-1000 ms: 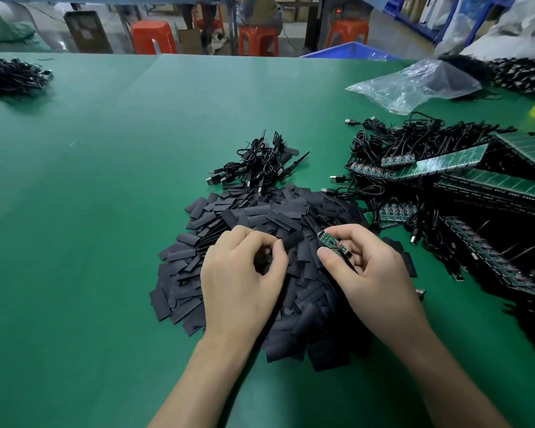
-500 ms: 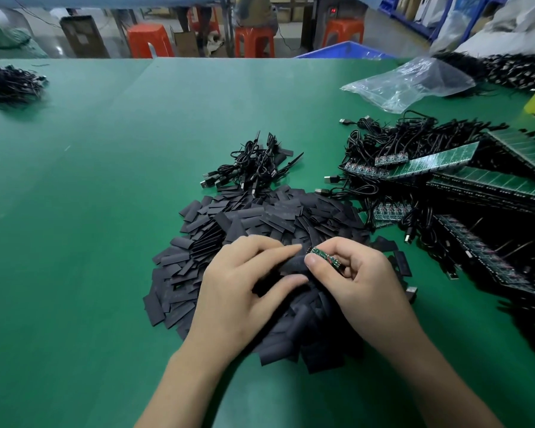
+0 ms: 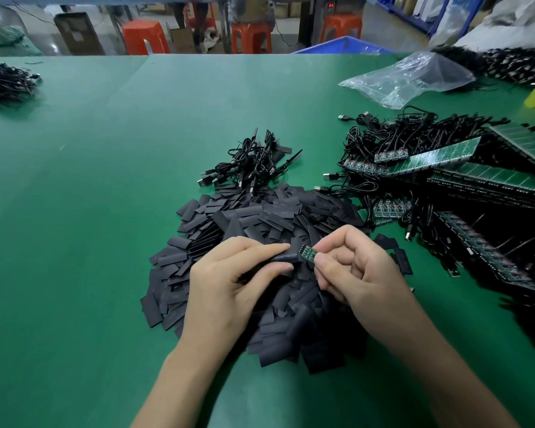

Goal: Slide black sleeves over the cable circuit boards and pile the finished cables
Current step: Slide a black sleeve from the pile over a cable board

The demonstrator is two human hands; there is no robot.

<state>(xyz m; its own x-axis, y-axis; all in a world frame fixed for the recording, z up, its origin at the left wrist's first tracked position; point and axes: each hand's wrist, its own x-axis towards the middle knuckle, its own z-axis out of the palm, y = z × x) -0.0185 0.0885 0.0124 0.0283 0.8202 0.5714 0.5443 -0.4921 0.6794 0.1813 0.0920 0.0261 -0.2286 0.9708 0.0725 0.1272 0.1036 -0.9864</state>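
Above the sleeve heap (image 3: 260, 217) on the counter (image 3: 105, 211), the left hand (image 3: 229, 285) pinched one sleeve (image 3: 286, 257), its mouth just at the board (image 3: 308, 254) pinched by the right hand (image 3: 352, 273); both sets of fingers were clenched; the sleeve looked light and soft, likely to flatten, so best held by its edges; the board looked stiff, best gripped at its rear.

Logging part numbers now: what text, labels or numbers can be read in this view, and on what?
Nothing reads clearly.
Pile of black sleeves: faint pale marks, too blurred to read.
Circuit board pinched in the right hand: no legible marking.
Red display far in the background: too small to read.
Green board panels: no legible print.
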